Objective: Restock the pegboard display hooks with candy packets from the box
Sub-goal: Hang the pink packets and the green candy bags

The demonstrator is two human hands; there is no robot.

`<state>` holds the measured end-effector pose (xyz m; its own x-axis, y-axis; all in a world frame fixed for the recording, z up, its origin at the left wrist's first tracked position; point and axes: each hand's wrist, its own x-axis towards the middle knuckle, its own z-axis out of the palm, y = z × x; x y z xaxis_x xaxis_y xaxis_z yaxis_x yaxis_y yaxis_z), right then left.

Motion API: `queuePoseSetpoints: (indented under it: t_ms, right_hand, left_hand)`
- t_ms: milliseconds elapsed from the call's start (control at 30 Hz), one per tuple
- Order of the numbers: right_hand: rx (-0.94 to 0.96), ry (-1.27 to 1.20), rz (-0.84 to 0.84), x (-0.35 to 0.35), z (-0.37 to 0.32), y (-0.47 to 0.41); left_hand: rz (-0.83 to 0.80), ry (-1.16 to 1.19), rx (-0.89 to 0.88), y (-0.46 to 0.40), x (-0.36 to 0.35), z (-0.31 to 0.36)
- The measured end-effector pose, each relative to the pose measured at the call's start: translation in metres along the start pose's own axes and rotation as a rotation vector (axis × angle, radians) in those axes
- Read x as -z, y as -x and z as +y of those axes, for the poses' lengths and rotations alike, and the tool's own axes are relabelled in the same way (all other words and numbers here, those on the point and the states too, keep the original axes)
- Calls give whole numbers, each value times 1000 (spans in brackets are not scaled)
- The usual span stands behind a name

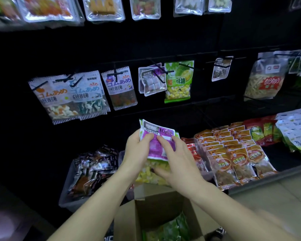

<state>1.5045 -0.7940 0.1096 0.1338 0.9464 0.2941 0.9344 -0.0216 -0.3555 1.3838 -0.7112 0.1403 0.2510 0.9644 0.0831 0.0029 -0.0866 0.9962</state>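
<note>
Both hands hold a small stack of candy packets in front of the black pegboard. A purple packet (159,136) lies on top, and a packet of yellow and white candy (152,173) shows beneath it. My left hand (137,150) grips the stack's left edge, thumb on the purple front. My right hand (177,160) pinches the stack from the right, fingers on the purple packet and thumb under it. The open cardboard box (155,209) stands below my arms with green packets (172,228) inside. Matching purple packets (152,80) and a green durian candy packet (179,82) hang on hooks above.
White gummy packets (68,96) hang on the hooks at the left, and more bags line the top row. A clear bin of dark wrapped snacks (90,173) sits lower left. Rows of orange packets (233,150) fill the shelf at right.
</note>
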Motion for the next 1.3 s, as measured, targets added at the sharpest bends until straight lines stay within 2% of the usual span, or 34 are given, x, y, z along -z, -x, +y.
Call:
queuePoseSetpoints:
  t_ms: [100,233,333,467,600,733,900,1133,1233,1300]
  right_hand:
    - [132,121,118,-6,9,-13]
    - [178,28,147,-7,22,-21]
    - [-13,-311,218,3,29,-28]
    - [-348,-925,314,17,26,-34]
    - [-431,-1402,295,18,6,-40]
    - [-430,-1639,164,12,-8,-44]
    - [-519,-1742,-9,19,11,-58]
    - [-587,-1642,-54,34,45,-92]
    - [-536,-1567,-128,44,56,-109]
    - [-480,-1498,-112,49,59,-120]
  left_hand:
    - [46,-25,13,-9,2,2]
    - [100,-21,41,-17,3,0]
    - [151,-118,25,-24,7,-2]
    - [160,-228,-14,-35,12,-7]
    - [97,-242,-64,-44,11,-10]
    - [42,-190,-90,-50,2,-3]
    - [0,-200,-159,-64,7,-1]
    - [-120,-283,-185,-87,9,12]
    - [-162,-323,-204,-101,9,25]
    - [-164,-337,-209,-112,9,31]
